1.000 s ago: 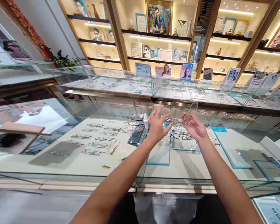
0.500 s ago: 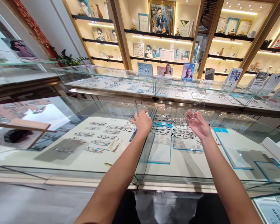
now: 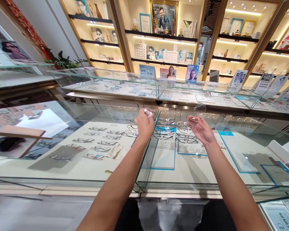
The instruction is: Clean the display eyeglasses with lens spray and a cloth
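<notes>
Above the glass counter, my left hand (image 3: 144, 125) is wrapped round a small white bottle (image 3: 148, 112), whose top sticks out past the thumb side. To its right, my right hand (image 3: 204, 131) pinches a pair of thin-rimmed eyeglasses (image 3: 200, 109). A round clear lens stands above the fingertips; the fingers and busy background partly hide the rest of the frame. Beneath both hands, rows of spectacle frames (image 3: 166, 121) show through the glass top. A beige cloth (image 3: 115, 150) lies to the left of my left forearm.
The glass display counter (image 3: 144, 184) runs across in front of me. A wooden-edged mirror or tray (image 3: 16, 133) stands at left, and white boxes (image 3: 280, 150) at right. Behind are a second glass case (image 3: 110, 80) and lit shelves (image 3: 163, 32).
My left hand has turned and risen slightly, so the white bottle's top now shows. My right hand has shifted a little left with the eyeglasses. The view has swung slightly.
</notes>
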The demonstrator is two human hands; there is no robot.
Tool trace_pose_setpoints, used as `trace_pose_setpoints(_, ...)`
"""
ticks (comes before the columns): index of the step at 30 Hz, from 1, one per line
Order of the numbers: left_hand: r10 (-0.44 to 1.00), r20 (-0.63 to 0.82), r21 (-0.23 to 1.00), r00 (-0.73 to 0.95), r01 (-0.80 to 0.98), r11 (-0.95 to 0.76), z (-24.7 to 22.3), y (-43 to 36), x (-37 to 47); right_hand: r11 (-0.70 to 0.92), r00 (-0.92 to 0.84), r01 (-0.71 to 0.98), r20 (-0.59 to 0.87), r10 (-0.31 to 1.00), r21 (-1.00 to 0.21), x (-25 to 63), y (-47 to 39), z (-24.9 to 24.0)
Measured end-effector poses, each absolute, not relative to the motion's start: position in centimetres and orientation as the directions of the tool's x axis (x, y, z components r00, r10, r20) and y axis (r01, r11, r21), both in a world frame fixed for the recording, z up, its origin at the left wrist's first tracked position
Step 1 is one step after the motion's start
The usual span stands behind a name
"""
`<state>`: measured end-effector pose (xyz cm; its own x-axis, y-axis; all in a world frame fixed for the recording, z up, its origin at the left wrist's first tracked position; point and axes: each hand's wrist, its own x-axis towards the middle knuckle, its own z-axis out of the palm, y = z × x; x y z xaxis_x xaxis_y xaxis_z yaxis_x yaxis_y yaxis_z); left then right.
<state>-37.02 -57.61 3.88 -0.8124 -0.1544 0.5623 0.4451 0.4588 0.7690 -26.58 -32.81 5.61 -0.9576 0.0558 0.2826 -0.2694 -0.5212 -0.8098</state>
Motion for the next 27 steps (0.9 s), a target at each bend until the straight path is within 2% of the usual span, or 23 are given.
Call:
trace_pose_setpoints(2,-0.06,0.599,0.795,-0.799,0.584,0.164,4.0,-57.0,-36.9,-0.509,-0.955,-0.278,0.291,0.058,-0.815,-26.4,-33.2,5.6)
trace_pose_setpoints(3,-0.003,0.589,0.808,-0.808,0.589,0.016,4.0,-56.6,-36.7,-0.505,-0.954,-0.283,0.294,0.06,-0.815,-26.4,-33.3,5.6)
trace_pose_setpoints(6,0.196,0.459,0.869,-0.867,0.391,-0.304,4.4,-55.4,-35.7,-0.481,-0.951,-0.298,0.3,0.075,-0.824,-26.3,-33.6,5.7)
trace_pose_setpoints(8,0.333,0.338,0.895,-0.88,0.192,-0.403,4.7,-55.0,-34.9,-0.461,-0.95,-0.306,0.302,0.085,-0.833,-26.3,-33.7,5.7)
trace_pose_setpoints(10,0.444,0.25,0.902,-0.86,0.039,-0.431,5.2,-54.9,-34.2,-0.444,-0.949,-0.309,0.3,0.092,-0.841,-26.3,-33.7,5.7)
trace_pose_setpoints(13,0.545,0.207,0.89,-0.812,-0.075,-0.45,5.6,-55.0,-33.7,-0.415,-0.953,-0.301,0.291,0.09,-0.859,-26.3,-33.7,5.6)
trace_pose_setpoints(18,0.578,0.193,0.878,-0.793,-0.123,-0.462,5.5,-55.1,-33.5,-0.411,-0.955,-0.294,0.28,0.094,-0.863,-26.3,-33.7,5.6)
trace_pose_setpoints(23,0.707,0.159,0.885,-0.69,-0.218,-0.411,5.3,-55.4,-33.0,-0.426,-0.955,-0.294,0.282,0.094,-0.855,-26.2,-33.9,5.8)
trace_pose_setpoints(27,0.782,0.167,0.92,-0.6,-0.19,-0.343,5.3,-55.5,-32.8,-0.426,-0.954,-0.296,0.287,0.088,-0.855,-26.1,-34.0,5.8)
